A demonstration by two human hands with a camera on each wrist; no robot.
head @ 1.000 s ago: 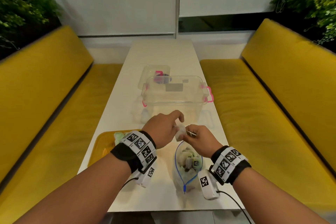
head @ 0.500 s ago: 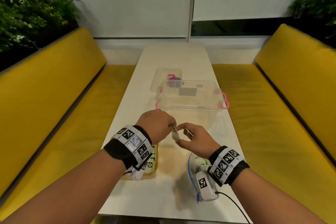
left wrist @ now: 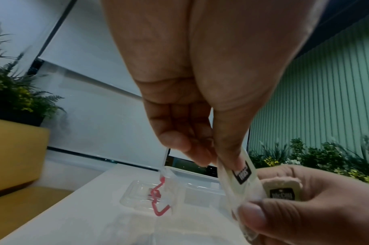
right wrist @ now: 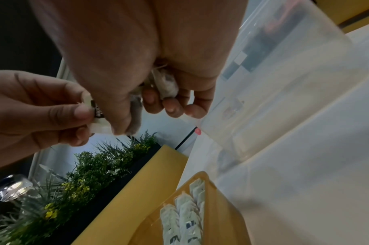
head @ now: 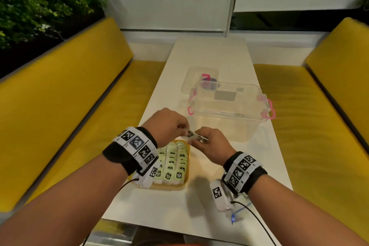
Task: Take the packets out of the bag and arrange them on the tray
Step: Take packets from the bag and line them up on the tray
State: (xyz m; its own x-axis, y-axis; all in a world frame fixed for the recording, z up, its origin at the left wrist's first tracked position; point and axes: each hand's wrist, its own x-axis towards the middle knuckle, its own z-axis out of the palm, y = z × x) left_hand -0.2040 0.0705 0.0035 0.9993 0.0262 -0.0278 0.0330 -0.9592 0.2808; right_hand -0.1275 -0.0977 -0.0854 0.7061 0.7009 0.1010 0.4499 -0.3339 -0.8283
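Observation:
A yellow tray (head: 173, 187) lies on the white table, with rows of pale green packets (head: 174, 164) in it. Both hands meet just above its far right corner. My left hand (head: 184, 129) pinches one small packet (left wrist: 240, 172) between thumb and finger. My right hand (head: 194, 140) touches that same packet with its thumb and grips more packets (right wrist: 166, 86) in its curled fingers, one showing a black label (left wrist: 282, 192). The clear zip bag (head: 238, 210) with a blue seal lies under my right wrist, mostly hidden.
A clear plastic box (head: 227, 115) with pink latches stands just beyond the hands, its lid (head: 199, 78) lying behind it. Yellow benches (head: 65, 106) run along both sides of the narrow table. The table's near edge (head: 159, 223) is close to me.
Both hands, still together with the packets, have moved left from above the bag to above the tray's far end. The tray's rows of packets have come into view.

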